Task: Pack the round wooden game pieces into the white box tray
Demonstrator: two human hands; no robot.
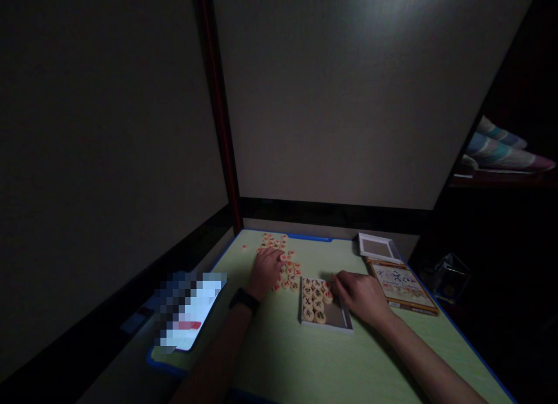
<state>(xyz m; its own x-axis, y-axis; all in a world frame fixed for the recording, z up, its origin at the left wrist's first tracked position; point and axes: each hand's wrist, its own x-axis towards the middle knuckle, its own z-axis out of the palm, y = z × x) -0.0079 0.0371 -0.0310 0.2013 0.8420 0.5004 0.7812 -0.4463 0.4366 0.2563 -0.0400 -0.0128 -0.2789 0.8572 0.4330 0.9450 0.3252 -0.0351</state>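
Note:
My left hand (267,270), with a dark band on its wrist, reaches over loose round Chinese chess pieces (290,270) with red and black characters. At its fingertips is a piece with a red character (283,257), which the curled fingers seem to pinch. My right hand (361,295) is closed at the upper right edge of a shallow open box (340,321); anything in its fingers is hidden. Rows of chess pieces (318,304), mostly with black characters, fill the box's left side, and a red one sits near my right fingertips.
The green table (270,346) has a blue rim and stands against a wall corner. A lit tablet (203,305), partly pixelated, lies at left. At right are a printed box lid (405,288) and a white-rimmed tray (379,247). Folded striped cloth (501,148) rests on a shelf.

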